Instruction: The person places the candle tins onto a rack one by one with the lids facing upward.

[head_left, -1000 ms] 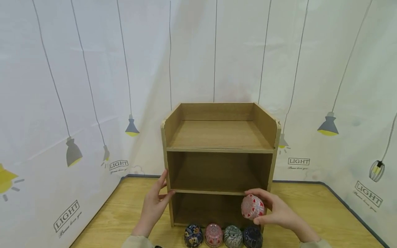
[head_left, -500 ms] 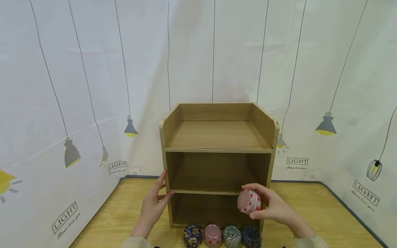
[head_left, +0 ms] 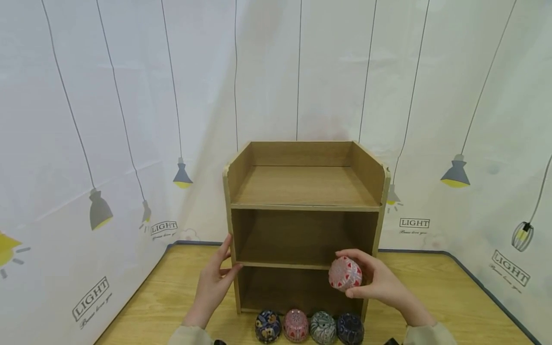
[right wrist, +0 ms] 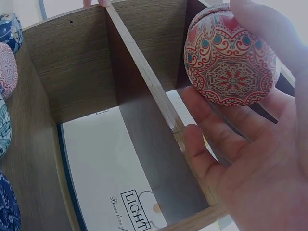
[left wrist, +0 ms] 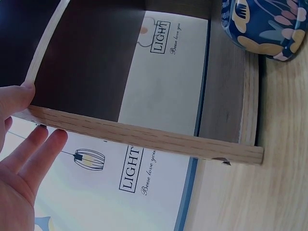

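My right hand (head_left: 379, 282) holds a small round tin (head_left: 345, 274) with a red and white pattern, its thumb on one side and fingers on the other. The tin is in front of the right part of a wooden shelf unit (head_left: 302, 187), level with the middle board's edge. In the right wrist view, the tin's ornate round face (right wrist: 232, 82) points to the camera. My left hand (head_left: 215, 280) pinches the unit's left side panel (left wrist: 144, 134), with the thumb by the middle board and fingers outside.
A row of several patterned tins stands before the unit: dark blue with flowers (head_left: 268, 327), pink (head_left: 296, 326), green-white (head_left: 323, 327) and navy (head_left: 350, 328). The unit stands on a wood-grain table (head_left: 172, 282), with a lamp-printed wall covering (head_left: 129, 120) behind and at both sides.
The right hand has raised the tin a little and shifted it slightly left. The left hand has stayed on the side panel, and the row of tins stands as before.
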`<state>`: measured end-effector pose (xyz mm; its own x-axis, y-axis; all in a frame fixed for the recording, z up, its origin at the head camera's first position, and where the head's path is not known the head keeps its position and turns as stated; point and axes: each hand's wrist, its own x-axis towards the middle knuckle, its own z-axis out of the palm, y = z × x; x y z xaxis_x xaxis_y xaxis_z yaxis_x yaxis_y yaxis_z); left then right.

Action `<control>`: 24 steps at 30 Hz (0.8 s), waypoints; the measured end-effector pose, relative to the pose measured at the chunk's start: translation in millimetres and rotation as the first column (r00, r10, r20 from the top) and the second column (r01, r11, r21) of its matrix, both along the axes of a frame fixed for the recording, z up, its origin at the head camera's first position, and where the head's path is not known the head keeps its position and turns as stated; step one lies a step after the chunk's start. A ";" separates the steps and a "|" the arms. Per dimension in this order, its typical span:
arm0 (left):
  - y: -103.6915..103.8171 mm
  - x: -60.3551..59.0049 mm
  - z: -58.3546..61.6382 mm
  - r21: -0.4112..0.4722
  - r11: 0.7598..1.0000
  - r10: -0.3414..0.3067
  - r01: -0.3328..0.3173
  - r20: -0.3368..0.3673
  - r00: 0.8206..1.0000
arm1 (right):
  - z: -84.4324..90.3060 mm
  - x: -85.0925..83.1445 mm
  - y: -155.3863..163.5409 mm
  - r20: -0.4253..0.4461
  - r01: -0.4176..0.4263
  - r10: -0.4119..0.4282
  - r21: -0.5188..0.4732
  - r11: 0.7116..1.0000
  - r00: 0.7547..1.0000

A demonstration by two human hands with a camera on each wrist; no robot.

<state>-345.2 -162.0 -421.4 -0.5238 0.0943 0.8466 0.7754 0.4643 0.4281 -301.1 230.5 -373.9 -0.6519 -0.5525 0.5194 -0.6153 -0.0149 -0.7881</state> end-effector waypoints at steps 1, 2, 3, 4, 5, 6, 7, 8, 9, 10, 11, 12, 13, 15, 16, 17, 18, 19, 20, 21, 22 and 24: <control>0.0 0.1 0.0 -0.001 1.000 0.002 -0.002 0.003 1.000 | 0.7 0.1 -0.5 0.003 0.001 -0.001 -0.001 1.000 1.000; 0.0 0.2 0.0 -0.001 1.000 0.003 -0.003 0.005 1.000 | 1.4 0.3 -1.0 0.004 0.002 -0.002 -0.003 1.000 1.000; 0.0 0.3 -0.1 -0.001 1.000 0.004 -0.004 0.007 1.000 | 2.1 0.4 -1.4 0.003 0.004 -0.004 -0.004 1.000 1.000; 0.0 0.4 -0.2 0.000 1.000 0.005 -0.005 0.010 1.000 | 2.6 0.3 -1.7 0.001 0.006 -0.006 -0.005 1.000 1.000; 0.1 0.5 -0.1 0.001 1.000 0.005 -0.005 0.013 1.000 | 3.0 0.1 -2.0 -0.007 0.008 -0.008 -0.006 1.000 1.000; 0.2 0.6 -0.2 0.001 1.000 0.006 -0.006 0.015 1.000 | 3.2 -0.1 -2.2 -0.012 0.010 -0.010 -0.007 1.000 1.000; 0.2 0.6 -0.2 0.002 1.000 0.007 -0.007 0.017 1.000 | 3.5 -0.4 -2.5 -0.018 0.009 -0.009 -0.010 1.000 1.000; 0.2 0.6 -0.2 0.002 1.000 0.007 -0.007 0.018 1.000 | 3.8 -0.8 -2.7 -0.025 0.010 -0.010 -0.013 1.000 1.000; 0.3 0.6 -0.1 0.002 1.000 0.009 -0.009 0.018 1.000 | 3.9 -1.3 -2.9 -0.034 0.012 -0.012 -0.016 1.000 0.999; 0.3 0.5 0.0 0.001 1.000 0.009 -0.009 0.019 1.000 | 4.2 -1.7 -3.2 -0.042 0.013 -0.014 -0.019 1.000 0.999; 0.3 0.4 0.1 0.000 1.000 0.009 -0.009 0.018 1.000 | 4.6 -2.1 -3.6 -0.048 0.015 -0.016 -0.021 1.000 0.999; 0.3 0.3 0.2 0.000 1.000 0.009 -0.009 0.017 1.000 | 5.1 -2.3 -4.0 -0.052 0.017 -0.018 -0.023 1.000 0.998; 0.3 0.3 0.3 -0.001 1.000 0.010 -0.010 0.016 1.000 | 5.6 -2.5 -4.4 -0.056 0.019 -0.020 -0.025 1.000 0.998; 0.4 0.2 0.6 -0.001 1.000 0.008 -0.008 0.014 1.000 | 6.8 -2.8 -5.2 -0.063 0.024 -0.026 -0.027 0.999 0.998; 0.4 0.2 0.6 -0.002 1.000 0.006 -0.006 0.012 1.000 | 7.3 -2.9 -5.6 -0.061 0.024 -0.026 -0.028 0.999 0.998; 0.4 0.3 0.6 -0.002 1.000 0.004 -0.004 0.012 1.000 | 7.7 -3.0 -5.9 -0.059 0.025 -0.027 -0.029 0.999 0.998; 0.3 0.2 0.5 -0.002 1.000 0.004 -0.004 0.012 1.000 | 8.1 -3.2 -6.2 -0.056 0.027 -0.029 -0.030 0.999 0.998; 0.3 0.2 0.4 -0.002 1.000 0.003 -0.003 0.012 1.000 | 8.4 -3.4 -6.4 -0.051 0.030 -0.031 -0.030 0.999 0.998; 0.3 0.2 0.3 -0.001 1.000 0.003 -0.003 0.013 1.000 | 8.7 -3.5 -6.6 -0.045 0.033 -0.035 -0.031 0.999 0.998; 0.3 0.1 0.2 0.000 1.000 0.003 -0.003 0.014 1.000 | 8.9 -3.6 -6.7 -0.040 0.039 -0.040 -0.031 0.999 0.998; 0.3 0.0 0.1 0.001 1.000 0.003 -0.003 0.014 1.000 | 9.0 -3.7 -6.8 -0.035 0.043 -0.044 -0.031 0.999 0.998; 0.4 -0.1 0.0 0.002 1.000 0.003 -0.003 0.013 1.000 | 9.4 -4.1 -7.1 -0.033 0.054 -0.055 -0.032 0.998 0.998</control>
<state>-345.4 -161.6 -421.4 -0.5353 0.0914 0.8397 0.7682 0.4660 0.4390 -305.2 223.3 -364.6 -0.6628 -0.4998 0.5575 -0.6418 -0.0043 -0.7668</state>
